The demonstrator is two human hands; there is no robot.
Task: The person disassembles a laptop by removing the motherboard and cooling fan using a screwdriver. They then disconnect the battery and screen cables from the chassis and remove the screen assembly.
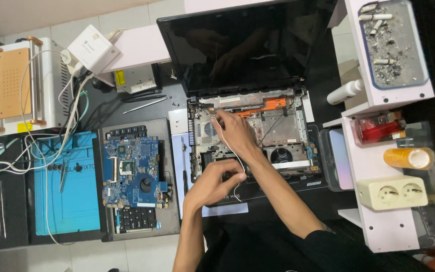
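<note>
A thin white cable (233, 153) is pinched in both hands: the right hand (233, 132) over the opened laptop base (278, 132), the left hand (216, 182) nearer. If pulled hard, it could snap or tear from its connector.

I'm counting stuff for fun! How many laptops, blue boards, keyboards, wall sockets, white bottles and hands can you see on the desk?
Laptop: 1
Blue board: 1
Keyboard: 1
Socket block: 1, with two outlets
White bottle: 1
Hands: 2, left hand and right hand, both on a thin white wire
Total: 7
</note>
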